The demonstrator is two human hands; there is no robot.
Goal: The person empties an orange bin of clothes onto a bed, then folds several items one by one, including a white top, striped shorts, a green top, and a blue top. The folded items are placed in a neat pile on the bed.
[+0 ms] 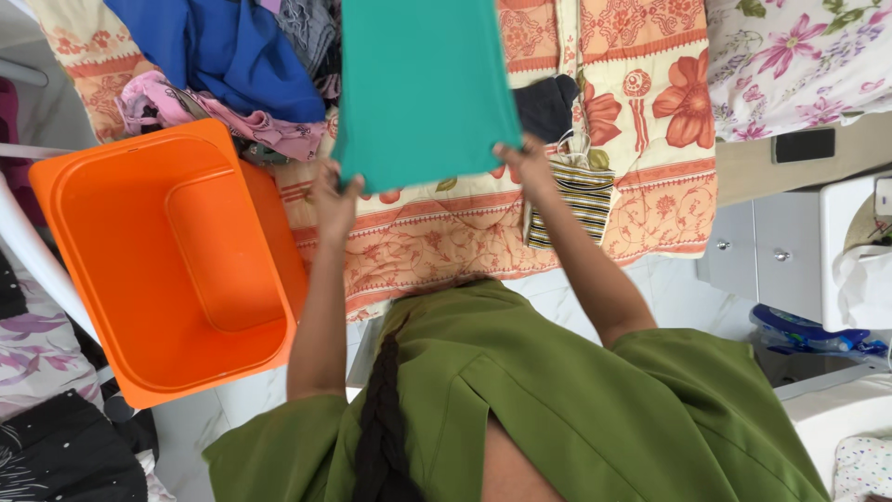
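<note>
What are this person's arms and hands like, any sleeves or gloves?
Both arms are bare from above the elbow down. Short, loose sleeves of an olive-green top end at the upper arms. The left hand and right hand wear no gloves; no rings, watch or bracelets are visible.

An empty orange plastic tub (167,260) sits at the left. Upper left, blue (232,51) and pink clothes (223,116) lie heaped on a floral orange bedspread (650,200); a striped garment (581,200) lies centre-right.
</note>
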